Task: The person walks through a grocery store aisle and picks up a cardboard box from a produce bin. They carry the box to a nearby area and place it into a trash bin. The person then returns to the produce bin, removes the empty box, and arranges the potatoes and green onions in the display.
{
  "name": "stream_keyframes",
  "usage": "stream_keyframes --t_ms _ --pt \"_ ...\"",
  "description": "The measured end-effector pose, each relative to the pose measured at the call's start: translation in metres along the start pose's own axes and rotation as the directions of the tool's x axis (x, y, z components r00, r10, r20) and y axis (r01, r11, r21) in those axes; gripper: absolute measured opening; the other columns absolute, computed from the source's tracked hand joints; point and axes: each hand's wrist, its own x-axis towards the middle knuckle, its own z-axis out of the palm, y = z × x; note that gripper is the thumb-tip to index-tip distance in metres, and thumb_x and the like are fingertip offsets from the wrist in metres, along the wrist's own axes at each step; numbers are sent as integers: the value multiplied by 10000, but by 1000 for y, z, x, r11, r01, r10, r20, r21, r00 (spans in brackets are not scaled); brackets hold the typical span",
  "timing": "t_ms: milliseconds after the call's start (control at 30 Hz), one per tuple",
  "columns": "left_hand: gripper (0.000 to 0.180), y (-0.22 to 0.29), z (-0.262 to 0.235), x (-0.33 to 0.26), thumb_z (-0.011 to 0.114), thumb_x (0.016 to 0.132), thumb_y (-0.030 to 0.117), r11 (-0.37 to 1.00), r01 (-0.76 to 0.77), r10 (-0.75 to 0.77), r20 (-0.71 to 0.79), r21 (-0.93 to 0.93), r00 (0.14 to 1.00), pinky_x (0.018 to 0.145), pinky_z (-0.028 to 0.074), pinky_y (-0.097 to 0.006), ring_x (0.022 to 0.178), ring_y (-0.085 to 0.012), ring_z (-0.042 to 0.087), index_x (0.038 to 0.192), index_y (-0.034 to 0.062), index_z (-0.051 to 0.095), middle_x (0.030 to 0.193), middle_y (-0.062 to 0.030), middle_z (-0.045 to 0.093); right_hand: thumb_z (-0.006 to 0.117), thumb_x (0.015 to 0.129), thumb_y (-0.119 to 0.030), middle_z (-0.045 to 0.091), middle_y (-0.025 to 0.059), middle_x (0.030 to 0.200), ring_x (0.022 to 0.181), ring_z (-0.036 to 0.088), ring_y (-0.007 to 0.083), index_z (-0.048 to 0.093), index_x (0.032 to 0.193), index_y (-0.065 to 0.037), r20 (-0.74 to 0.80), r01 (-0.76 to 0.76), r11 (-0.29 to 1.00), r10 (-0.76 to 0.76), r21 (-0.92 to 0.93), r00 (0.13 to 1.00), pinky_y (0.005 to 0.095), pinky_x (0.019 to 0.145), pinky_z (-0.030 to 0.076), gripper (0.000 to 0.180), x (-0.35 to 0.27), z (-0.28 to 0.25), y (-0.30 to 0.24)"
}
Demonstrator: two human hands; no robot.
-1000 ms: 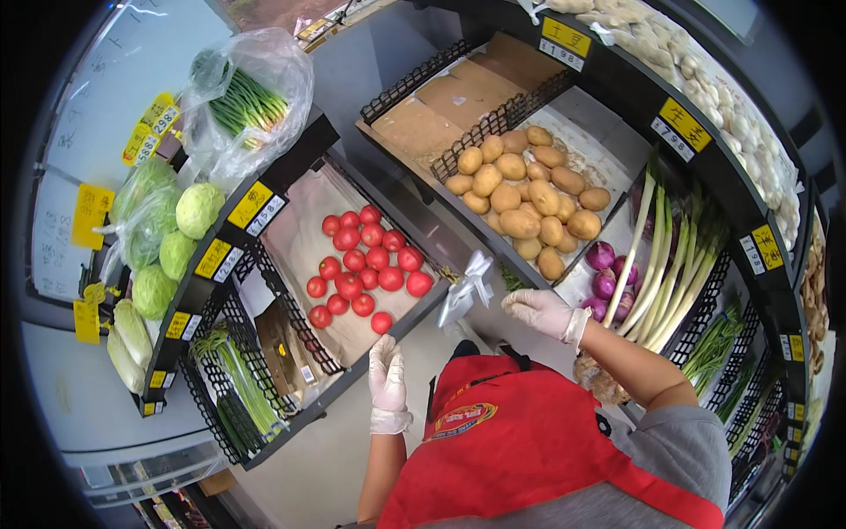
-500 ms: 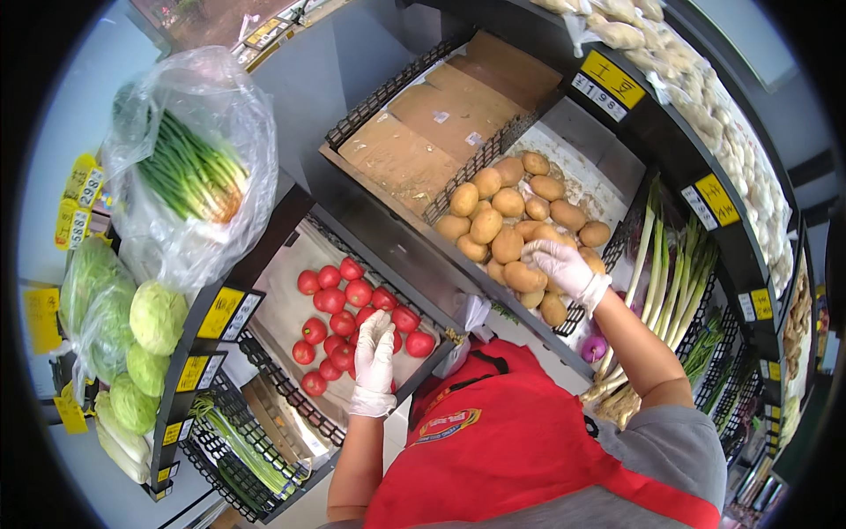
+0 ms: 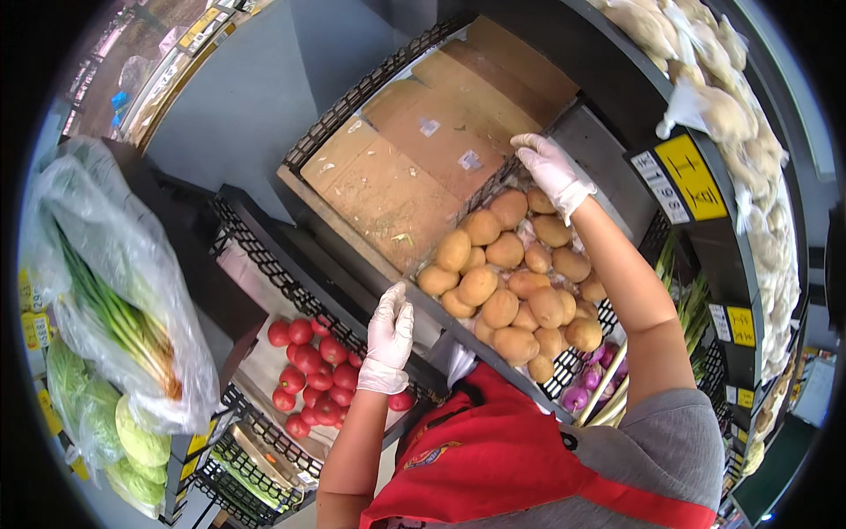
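Observation:
Both my hands wear white gloves. My left hand (image 3: 388, 342) hovers by the dark shelf edge, above the right side of the red tomatoes (image 3: 322, 375); its fingers are stretched out and nothing shows in them. My right hand (image 3: 553, 174) is at the far end of the potato pile (image 3: 502, 282), beside the black mesh divider (image 3: 483, 187). Its fingers reach out to the left with nothing visible in them. The potatoes lie heaped in the near part of their bin.
Left of the potatoes is a cardboard-lined crate (image 3: 397, 167). Purple onions (image 3: 592, 379) lie at the near right. Bagged green onions (image 3: 115, 309) and cabbages (image 3: 141, 432) stand at the left. Bagged pale produce (image 3: 718, 115) and a yellow price sign (image 3: 690, 176) line the right.
My right hand has moved from the near right of the potatoes to their far end. My left hand has shifted off the tomatoes toward the shelf edge. The view has turned and come nearer the potatoes.

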Motion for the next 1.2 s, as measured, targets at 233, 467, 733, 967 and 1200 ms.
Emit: stream_keyframes --t_ms 233,467,733,967,1200 --pt "401 11 8 57 540 1001 86 997 73 -74 -41 -23 996 1076 417 -339 1223 -204 547 1379 -37 488 1319 -136 575 578 897 -209 663 105 1171 1093 603 222 635 1215 -25 -266 -146 976 186 163 946 341 954 446 371 135 -24 66" --pt "388 -17 -9 86 541 1008 100 992 104 -113 -117 -78 987 1067 420 -332 1213 -201 549 1374 -22 497 1308 -128 577 612 926 -290 671 48 1086 1001 626 208 669 1142 -93 91 -205 959 227 -197 970 367 859 488 298 202 -21 102" --pt "452 -22 -38 148 578 1000 186 995 15 8 -242 95 970 1051 426 -344 1187 -220 559 1387 -18 465 1287 -146 577 595 881 -202 680 128 1128 984 643 230 593 1288 -8 188 72 930 -3 -362 982 342 915 486 451 221 62 70" --pt "574 -14 -52 212 590 964 174 979 96 -27 -356 178 934 1057 406 -338 1240 -262 537 1459 -23 377 1378 -199 529 579 865 -121 594 186 1276 1047 630 237 497 1403 -54 384 161 970 -80 -184 920 355 932 507 548 241 143 11" --pt "654 -18 -64 261 583 969 162 986 169 -153 -460 -8 875 1153 305 -354 1396 -280 398 1507 -61 284 1524 -230 378 629 867 -187 581 207 1340 1250 556 302 486 1390 -6 453 182 973 -99 -143 886 363 1063 425 571 259 241 -18"
